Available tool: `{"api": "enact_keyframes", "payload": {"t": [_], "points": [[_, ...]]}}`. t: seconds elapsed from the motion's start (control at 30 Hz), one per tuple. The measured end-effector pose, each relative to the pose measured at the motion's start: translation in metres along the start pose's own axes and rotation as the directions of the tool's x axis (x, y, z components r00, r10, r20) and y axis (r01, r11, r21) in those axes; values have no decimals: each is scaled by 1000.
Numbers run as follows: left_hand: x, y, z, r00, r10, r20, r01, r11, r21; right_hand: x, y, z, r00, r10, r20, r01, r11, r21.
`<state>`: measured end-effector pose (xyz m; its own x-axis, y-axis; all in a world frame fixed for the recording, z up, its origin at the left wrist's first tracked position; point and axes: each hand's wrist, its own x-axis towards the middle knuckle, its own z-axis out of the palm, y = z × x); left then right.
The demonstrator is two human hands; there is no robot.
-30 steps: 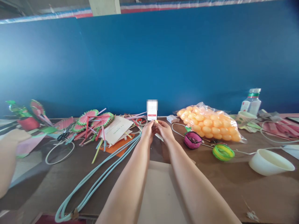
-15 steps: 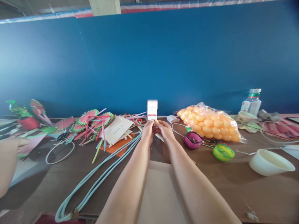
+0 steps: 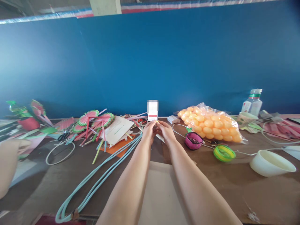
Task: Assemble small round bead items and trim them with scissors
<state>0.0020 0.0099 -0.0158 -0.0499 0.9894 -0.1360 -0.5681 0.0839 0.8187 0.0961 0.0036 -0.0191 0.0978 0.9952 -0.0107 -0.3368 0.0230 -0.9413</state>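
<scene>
My left hand (image 3: 148, 130) and my right hand (image 3: 165, 130) meet at arm's length over the table, fingertips touching. Both have their fingers curled in a pinch; what is between them, if anything, is hidden or too small to name. Just beyond the fingertips a phone (image 3: 152, 118) with a lit white screen and a red button stands upright against the blue wall. Beneath my forearms lies a tan board or sheet (image 3: 161, 190). Pale blue tubing (image 3: 93, 176) runs in a long loop to the left of my left arm.
Right of my hands are a bag of orange balls (image 3: 211, 123), a purple pouch (image 3: 193, 140), a green-yellow coil (image 3: 224, 153), a white bowl (image 3: 269, 164) and a bottle (image 3: 253, 103). Leftward lie paper watermelon fans (image 3: 87, 118), scissors (image 3: 63, 136) and another person's arm (image 3: 8, 162).
My fingertips have shifted slightly and closed together; the small thing glimpsed between them before is hidden now. At the far left, the other person's hand has moved a little to the right.
</scene>
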Motion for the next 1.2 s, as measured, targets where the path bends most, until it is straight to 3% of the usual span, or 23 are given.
{"api": "enact_keyframes", "payload": {"t": [1.2], "points": [[-3,3,5,999,4,-35,-5,1000,-10,4,3,0,1000,-2,-8,1,999,-54]]}}
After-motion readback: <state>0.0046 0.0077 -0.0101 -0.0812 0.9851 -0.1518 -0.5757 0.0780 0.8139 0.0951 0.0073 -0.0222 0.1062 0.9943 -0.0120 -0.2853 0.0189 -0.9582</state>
